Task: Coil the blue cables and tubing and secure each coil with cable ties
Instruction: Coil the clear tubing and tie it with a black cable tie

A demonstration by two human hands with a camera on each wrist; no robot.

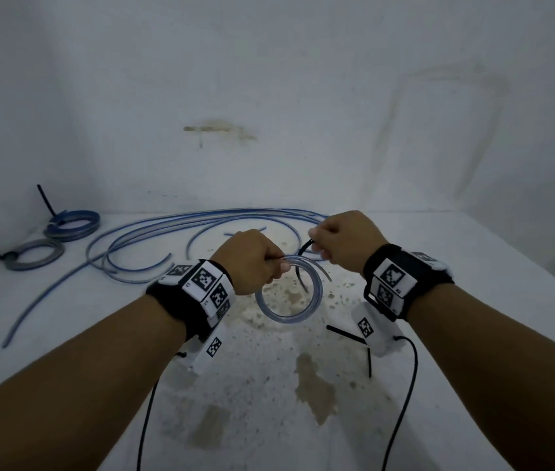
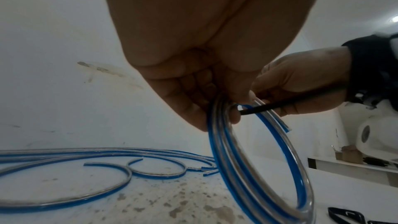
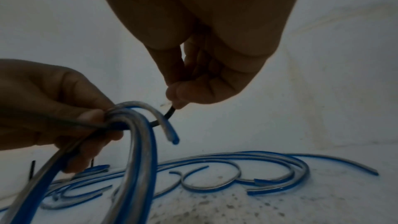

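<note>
My left hand (image 1: pixel 274 266) grips the top of a small coil of clear, blue-striped tubing (image 1: pixel 286 319), which hangs above the stained table. My right hand (image 1: pixel 318 246) pinches one end of a black cable tie (image 1: pixel 304 247) just right of the coil. In the left wrist view the tie (image 2: pixel 290 103) runs across to the coil (image 2: pixel 221 159) where my left fingers hold the strands. The right wrist view shows the tie (image 3: pixel 169 114) curving from my right fingertips behind the gathered tubing (image 3: pixel 140 151). Whether the tie is looped closed is hidden.
Long loose lengths of blue tubing (image 1: pixel 167 229) sprawl over the back of the white table (image 1: pixel 473 368). Two tied coils (image 1: pixel 72 224) (image 1: pixel 36 254) lie at the far left by the wall. Spare black cable ties (image 1: pixel 345 334) lie under my right wrist.
</note>
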